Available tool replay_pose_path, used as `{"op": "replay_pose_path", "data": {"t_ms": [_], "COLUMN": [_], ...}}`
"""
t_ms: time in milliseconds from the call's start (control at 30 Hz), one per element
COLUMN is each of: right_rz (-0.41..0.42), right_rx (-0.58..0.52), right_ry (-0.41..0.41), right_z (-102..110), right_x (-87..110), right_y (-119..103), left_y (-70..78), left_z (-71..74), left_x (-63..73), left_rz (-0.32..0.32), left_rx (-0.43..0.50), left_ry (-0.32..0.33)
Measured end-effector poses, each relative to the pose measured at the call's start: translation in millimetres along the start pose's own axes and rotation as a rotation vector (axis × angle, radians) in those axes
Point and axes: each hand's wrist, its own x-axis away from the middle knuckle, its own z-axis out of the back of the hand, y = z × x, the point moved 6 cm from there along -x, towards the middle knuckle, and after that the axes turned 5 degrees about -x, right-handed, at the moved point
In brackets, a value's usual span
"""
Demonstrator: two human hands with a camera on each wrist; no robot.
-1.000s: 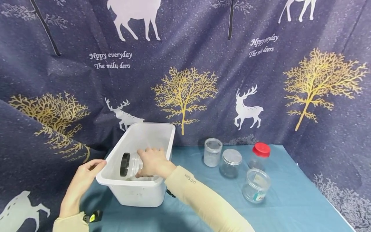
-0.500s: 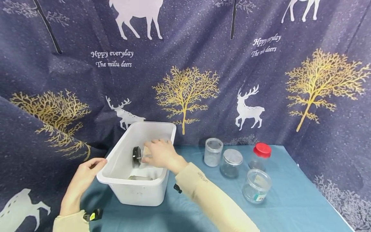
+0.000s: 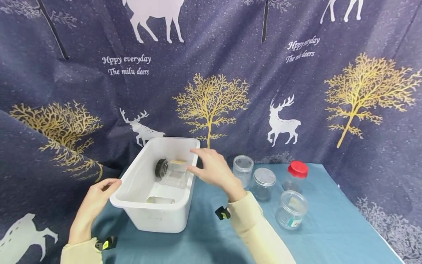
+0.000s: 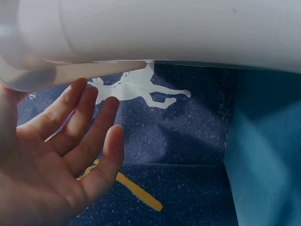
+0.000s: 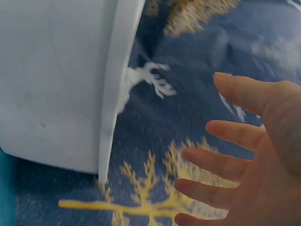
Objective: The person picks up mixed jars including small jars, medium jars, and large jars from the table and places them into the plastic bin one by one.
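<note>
A white plastic bin (image 3: 155,222) stands at the left of the table. In it a clear jar with a black lid (image 3: 174,174) lies on its side near the back right. Part of another clear jar (image 3: 160,200) shows close to the bin's front wall. My left hand (image 3: 95,203) pinches the bin's rim at the front left corner; in the left wrist view its other fingers (image 4: 101,129) hang below the rim. Just beyond the right rim is my right hand (image 3: 214,168), holding nothing, its fingers (image 5: 216,165) spread apart in the right wrist view.
Right of the bin stand a clear lidded jar (image 3: 243,170), a silver-lidded jar (image 3: 263,183), a red-lidded jar (image 3: 296,174) and a clear jar with a label (image 3: 291,211). A dark deer-print cloth (image 3: 250,110) hangs behind the blue-covered table (image 3: 336,227).
My right hand shifted the black-lidded jar toward the bin's back, let go of it and moved out over the right rim. The left hand stayed at the corner.
</note>
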Motion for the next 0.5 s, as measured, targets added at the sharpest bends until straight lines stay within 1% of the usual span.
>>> {"op": "replay_pose_path", "data": {"t_ms": [133,267,400,500], "right_rz": [-0.085,-0.152,-0.187,-0.18], "right_rx": [-0.121,-0.182,-0.214,-0.22], "right_ry": [0.043,0.074,0.117,0.177], "right_z": [12.8,21.7,30.2,38.2], "right_x": [19.2,36.7,53.0,66.2], "right_y": [21.2,37.8,52.6,64.1], "left_y": [-0.2,-0.8,-0.5,-1.6], "left_z": [1.5,1.1,-0.4,-1.4], "left_x": [-1.0,-1.0,-0.4,0.3], "left_rz": [0.006,0.016,0.016,0.015], "left_rx": [-0.008,-0.013,-0.004,0.001], "left_ry": [0.006,-0.003,-0.004,0.0]}}
